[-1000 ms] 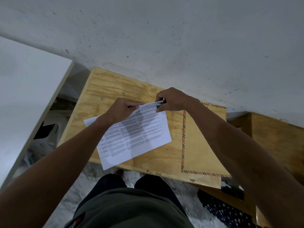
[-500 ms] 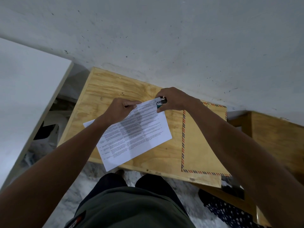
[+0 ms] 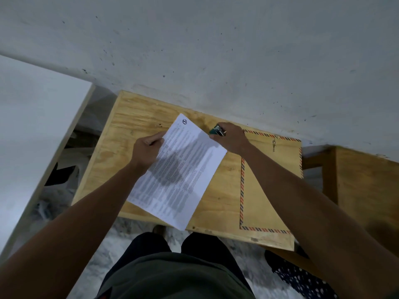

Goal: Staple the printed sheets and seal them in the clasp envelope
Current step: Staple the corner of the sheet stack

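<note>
Left hand (image 3: pixel 146 148) pinches the sheets (image 3: pixel 179 169) by their edge, lifted over the table (image 3: pixel 133 117); right hand (image 3: pixel 232 138) is closed round the stapler (image 3: pixel 217 130) at their top corner. Envelope (image 3: pixel 272 186) lies flat just right. Risk—a one-edge pinch lets pages fan, so stapling goes crooked.

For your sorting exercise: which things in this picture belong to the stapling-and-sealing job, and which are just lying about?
Belongs to the job:
printed sheets, held by the left hand
stapler, in the right hand
clasp envelope, flat on the wooden table

Just lying about:
white board at left
spotted cloth on the floor
</note>
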